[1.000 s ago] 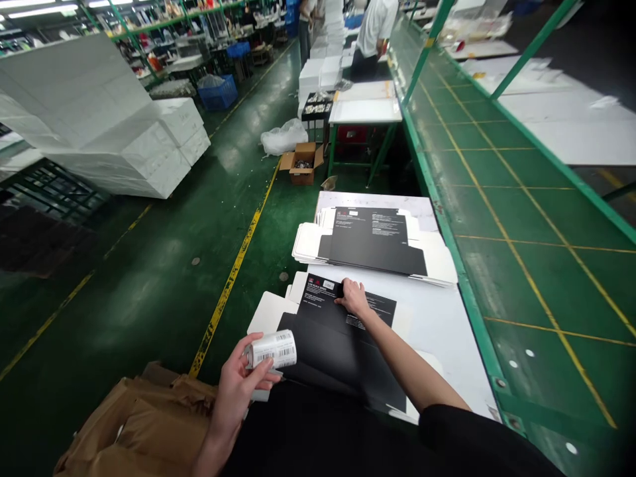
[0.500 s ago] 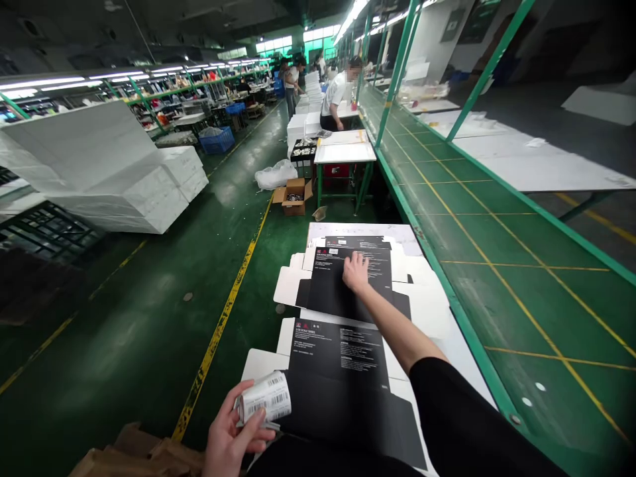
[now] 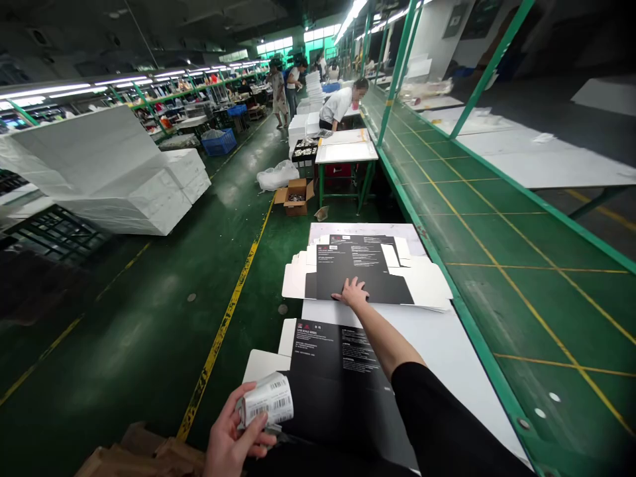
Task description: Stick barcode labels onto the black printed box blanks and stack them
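Observation:
My left hand (image 3: 238,430) is closed round a roll of white barcode labels (image 3: 271,401) at the lower left of the view. Near that roll, a flat black box sheet with white flaps (image 3: 318,377) lies at the front of the white table (image 3: 432,358). Farther back are overlapping black and white box sheets (image 3: 332,275), the top one bearing a small white label. My right hand (image 3: 354,291) rests on the lower edge of this back stack, palm down with its fingers spread, holding nothing.
A green conveyor frame (image 3: 467,291) runs along the table's right side. Beyond the table are an open cardboard box (image 3: 295,199), a second white table (image 3: 346,152) and a bending person (image 3: 338,106). Brown paper (image 3: 144,457) sits at lower left, white stacked boards (image 3: 149,192) farther left.
My right hand has moved down the back sheet toward me. That sheet now lies farther back on the pile, uncovering more white table. The bending person leans lower.

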Tool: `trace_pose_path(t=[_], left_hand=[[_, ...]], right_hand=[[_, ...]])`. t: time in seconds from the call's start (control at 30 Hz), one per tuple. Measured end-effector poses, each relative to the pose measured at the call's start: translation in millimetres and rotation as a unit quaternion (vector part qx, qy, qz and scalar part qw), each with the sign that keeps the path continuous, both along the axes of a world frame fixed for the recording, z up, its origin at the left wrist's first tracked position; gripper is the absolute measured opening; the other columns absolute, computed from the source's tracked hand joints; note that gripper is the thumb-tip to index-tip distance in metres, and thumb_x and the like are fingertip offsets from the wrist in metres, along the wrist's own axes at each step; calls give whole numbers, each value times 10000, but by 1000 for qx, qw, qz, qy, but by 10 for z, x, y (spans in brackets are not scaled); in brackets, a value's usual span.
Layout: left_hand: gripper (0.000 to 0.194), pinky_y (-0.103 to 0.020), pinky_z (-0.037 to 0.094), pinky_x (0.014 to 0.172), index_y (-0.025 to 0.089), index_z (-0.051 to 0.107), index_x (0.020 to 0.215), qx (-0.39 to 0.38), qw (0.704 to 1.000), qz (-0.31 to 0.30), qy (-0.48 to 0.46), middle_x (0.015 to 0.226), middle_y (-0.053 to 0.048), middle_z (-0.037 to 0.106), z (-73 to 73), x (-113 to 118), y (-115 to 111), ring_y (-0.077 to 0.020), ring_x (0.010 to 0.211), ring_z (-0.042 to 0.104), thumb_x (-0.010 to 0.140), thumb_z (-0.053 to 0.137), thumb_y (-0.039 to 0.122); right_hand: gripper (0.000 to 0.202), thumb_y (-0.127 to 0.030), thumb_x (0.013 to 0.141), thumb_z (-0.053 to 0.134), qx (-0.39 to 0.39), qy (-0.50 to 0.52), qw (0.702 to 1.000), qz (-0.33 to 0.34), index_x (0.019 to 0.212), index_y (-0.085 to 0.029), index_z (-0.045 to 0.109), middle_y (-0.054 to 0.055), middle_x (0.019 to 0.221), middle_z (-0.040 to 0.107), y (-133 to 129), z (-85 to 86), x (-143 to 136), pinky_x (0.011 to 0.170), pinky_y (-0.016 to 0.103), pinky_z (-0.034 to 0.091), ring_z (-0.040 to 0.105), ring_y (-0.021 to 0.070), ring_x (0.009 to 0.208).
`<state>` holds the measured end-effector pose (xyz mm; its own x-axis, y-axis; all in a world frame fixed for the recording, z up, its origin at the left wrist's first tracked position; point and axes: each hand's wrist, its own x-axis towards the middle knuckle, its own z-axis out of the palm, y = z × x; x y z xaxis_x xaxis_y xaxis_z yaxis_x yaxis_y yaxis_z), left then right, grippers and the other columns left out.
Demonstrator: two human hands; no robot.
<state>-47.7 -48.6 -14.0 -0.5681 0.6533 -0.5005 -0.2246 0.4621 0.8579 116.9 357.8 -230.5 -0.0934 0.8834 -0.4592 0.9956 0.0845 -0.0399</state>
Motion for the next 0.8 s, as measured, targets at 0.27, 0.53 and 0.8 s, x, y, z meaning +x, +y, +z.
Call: trace_pose_path(t=[0.27,0.53,0.8], left_hand=[[906,-207,526,436,156,524,1289,13,1000,23,-4,877,-104,780,-31,45,-33,-211,543,731,596,879,619],[932,-224,540,440,161,536,1285,9,1000,-15,-18,912,-119,777,-13,49,54,-212,525,726,575,870,665],[945,-207,523,418,150,513,1293,10,1000,-5,-17,881,-115,777,-20,12,44,-211,517,723,572,887,632]], right_hand=[[992,-533,810,767,43,-23,988,145,1592,-176,271,315,1630,189,-277,-119,91,986,597,465,243,466,1485],[518,-71,928,455,93,-30,970,222,1443,-56,509,347,1344,572,-571,233,119,866,400,532,641,351,1172],[520,-54,960,329,197,-18,950,240,1458,-19,476,296,1074,679,-235,1207,116,873,435,467,674,325,1010]])
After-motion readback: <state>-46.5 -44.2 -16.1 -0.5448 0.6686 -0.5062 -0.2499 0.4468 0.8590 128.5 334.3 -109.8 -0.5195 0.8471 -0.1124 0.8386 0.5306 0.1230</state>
